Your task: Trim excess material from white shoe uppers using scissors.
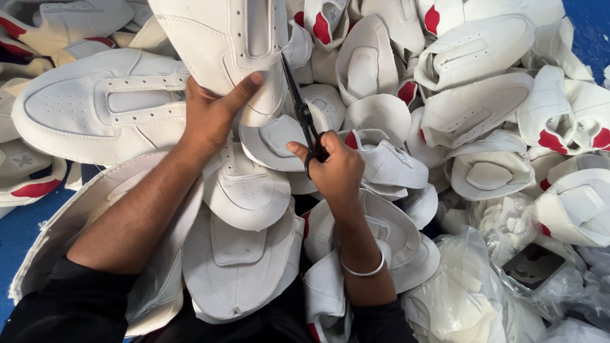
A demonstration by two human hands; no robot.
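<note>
- Clear plastic bags (470,298) at the lower right hold white shoe parts; a dark phone (532,265) lies on top of them.
- A heap of white shoe uppers (483,114), some with red patches, covers a blue surface (25,222).
- The left hand (213,117) reaches forward, fingers and thumb clamped on the edge of one white upper (222,38), held above the heap's middle.
- The right hand (333,168), wearing a silver bangle (363,270), grips black scissors (304,114); their blades point up to the held upper's right edge, just beside the left thumb.

Shoe upper (222,44) (top edge) cropped
</note>
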